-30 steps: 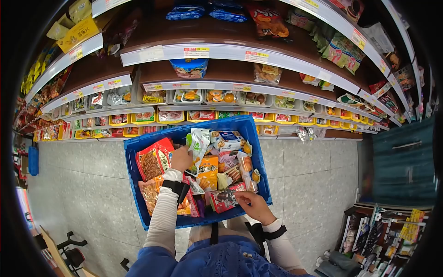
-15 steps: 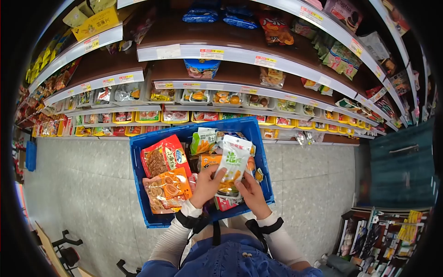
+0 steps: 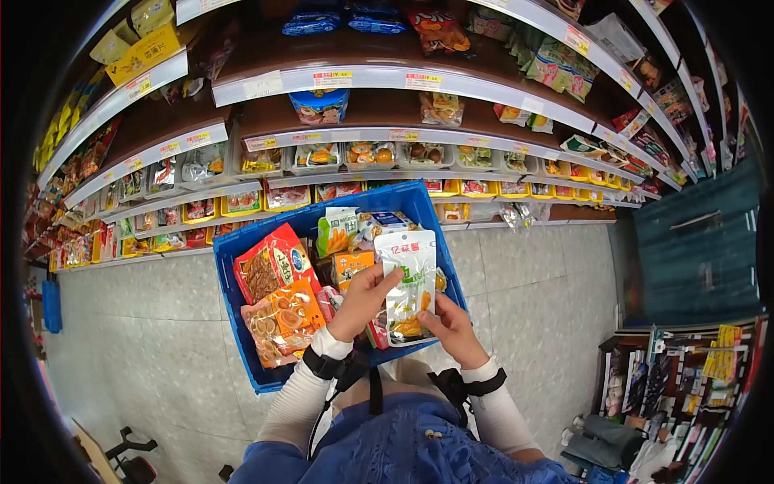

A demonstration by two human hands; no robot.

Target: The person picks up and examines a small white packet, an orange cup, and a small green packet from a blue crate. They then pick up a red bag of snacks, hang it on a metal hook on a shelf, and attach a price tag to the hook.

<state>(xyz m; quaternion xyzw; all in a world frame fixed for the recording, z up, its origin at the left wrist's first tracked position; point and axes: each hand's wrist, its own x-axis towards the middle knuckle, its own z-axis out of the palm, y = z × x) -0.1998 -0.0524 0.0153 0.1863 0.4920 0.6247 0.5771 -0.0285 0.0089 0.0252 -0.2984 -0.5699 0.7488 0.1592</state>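
Both my hands hold a white snack pouch (image 3: 411, 256) with green lettering and yellow food pictured near its bottom. My left hand (image 3: 360, 305) pinches its left edge, thumb across the front. My right hand (image 3: 456, 332) grips the lower right edge. Below the pouch is a blue plastic crate (image 3: 235, 331). In it lie a red snack bag (image 3: 256, 278), an orange snack bag (image 3: 278, 324), a green and white bag (image 3: 337, 230) and an orange packet (image 3: 351, 264). Other packs there are partly hidden by the pouch and my hands.
Store shelves (image 3: 387, 73) with packaged snacks curve across the front. Lower bins (image 3: 371, 153) hold small packs. A dark green curtain (image 3: 697, 258) hangs at right. A person in grey trousers (image 3: 601, 442) is at lower right, near a goods rack (image 3: 677, 379). A blue container (image 3: 52, 306) stands left.
The view has shifted, so shelves and crate sit further left and higher. The pouch has been turned more upright, its front now clearer. A person shows more fully at lower right.
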